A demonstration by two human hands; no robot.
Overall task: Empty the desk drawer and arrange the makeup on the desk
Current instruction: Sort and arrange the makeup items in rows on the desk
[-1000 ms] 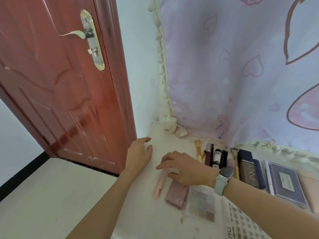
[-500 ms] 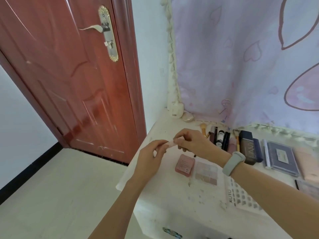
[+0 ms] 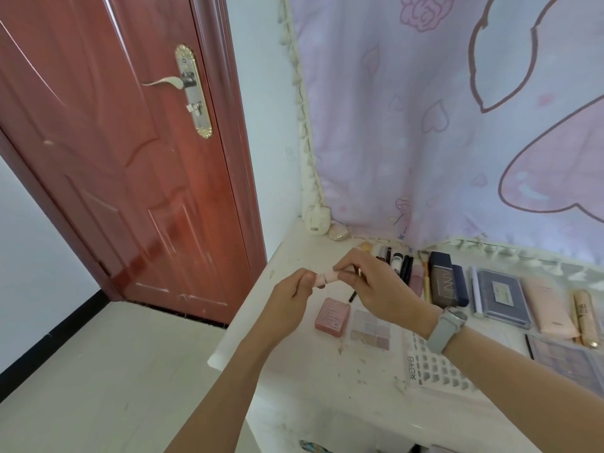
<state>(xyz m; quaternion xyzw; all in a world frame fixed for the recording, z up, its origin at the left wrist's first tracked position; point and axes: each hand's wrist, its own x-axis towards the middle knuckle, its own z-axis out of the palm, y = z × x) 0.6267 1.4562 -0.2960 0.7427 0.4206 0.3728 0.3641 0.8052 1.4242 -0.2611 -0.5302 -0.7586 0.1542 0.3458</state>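
A small pink makeup tube (image 3: 325, 277) is held level above the white desk (image 3: 287, 256), near its left end. My left hand (image 3: 287, 297) grips the tube's left end and my right hand (image 3: 369, 282) pinches its right end. Under my hands lie a pink compact (image 3: 332, 316) and a clear eyeshadow palette (image 3: 371, 329). Behind my right hand a row of brushes and dark tubes (image 3: 400, 261) lies on the desk, partly hidden by the fingers. The drawer is out of view.
To the right lie a dark box (image 3: 444, 282), a navy palette (image 3: 503, 297), a peach case (image 3: 545, 307), a gold tube (image 3: 585, 317) and a white grid tray (image 3: 438, 371). A red door (image 3: 114, 158) stands left of the desk. A lilac curtain (image 3: 457, 125) hangs behind.
Both hands have lifted the pink tube off the desk, where my right hand first lay over it, and now hold it between them. The camera has tilted up and back.
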